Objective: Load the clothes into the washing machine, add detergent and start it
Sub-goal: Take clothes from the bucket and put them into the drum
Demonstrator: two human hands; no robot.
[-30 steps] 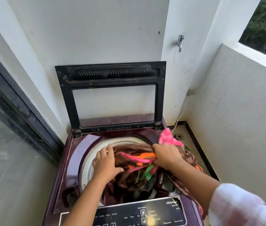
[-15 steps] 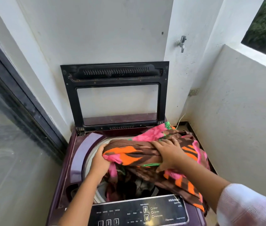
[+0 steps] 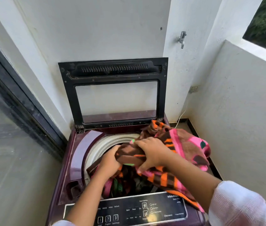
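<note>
A maroon top-loading washing machine [image 3: 78, 154] stands below me with its black-framed lid [image 3: 112, 70] raised against the wall. A brown, orange and pink patterned cloth [image 3: 186, 147] is bunched over the white drum rim [image 3: 106, 144] and hangs over the machine's right edge. My left hand [image 3: 110, 162] grips the cloth's lower left fold inside the drum opening. My right hand [image 3: 153, 152] presses down on top of the bundle with its fingers curled into the fabric. More dark and green clothes [image 3: 125, 185] lie deeper in the drum. The control panel [image 3: 138, 209] is at the front.
A dark-framed glass sliding door [image 3: 14, 111] runs along the left. A metal tap [image 3: 182, 39] sticks out of the white pillar at right, with a white cable [image 3: 180, 118] below it. A low white balcony wall [image 3: 243, 111] closes the right side, leaving a narrow floor strip.
The cloth bundle was lifted out over the drum and has since shifted right and lower. My left hand moved from the cloth's left end down into the drum opening.
</note>
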